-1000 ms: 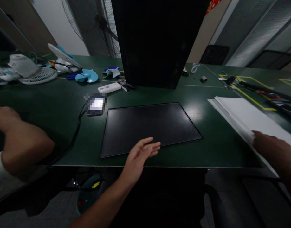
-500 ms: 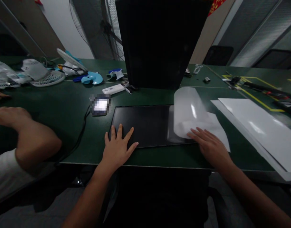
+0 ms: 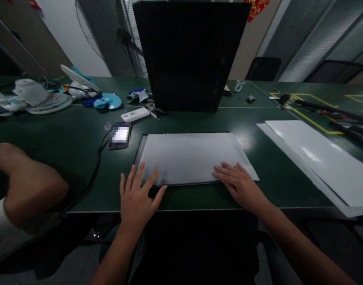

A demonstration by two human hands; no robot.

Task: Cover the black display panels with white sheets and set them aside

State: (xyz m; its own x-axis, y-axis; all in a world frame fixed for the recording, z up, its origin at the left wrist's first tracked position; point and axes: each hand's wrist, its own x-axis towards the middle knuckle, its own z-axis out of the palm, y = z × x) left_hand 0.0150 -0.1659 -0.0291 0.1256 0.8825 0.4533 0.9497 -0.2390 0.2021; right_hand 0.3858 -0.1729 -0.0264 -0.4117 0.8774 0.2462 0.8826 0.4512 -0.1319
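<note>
A white sheet [image 3: 187,152] lies flat over a dark rectangular panel [image 3: 139,152] on the green table, and a strip of the panel shows along its left edge. My left hand [image 3: 138,200] is at the lower left corner with fingers spread, the fingertips over the sheet's edge. Toward the sheet's lower right, my right hand [image 3: 239,184] rests with its fingers stretched out on the surface. Neither hand holds anything.
A black monitor-like panel [image 3: 190,55] stands behind. White sheets [image 3: 318,154] are stacked at right. A lit device [image 3: 120,135] with a cable, a white stick-like object [image 3: 135,114] and fans [image 3: 51,101] are at left, beside another person's arm [image 3: 36,184].
The sheet, curled up over the panel's right part before, now lies flat across nearly all of it. My right hand has moved left; my left hand has shifted slightly down and left.
</note>
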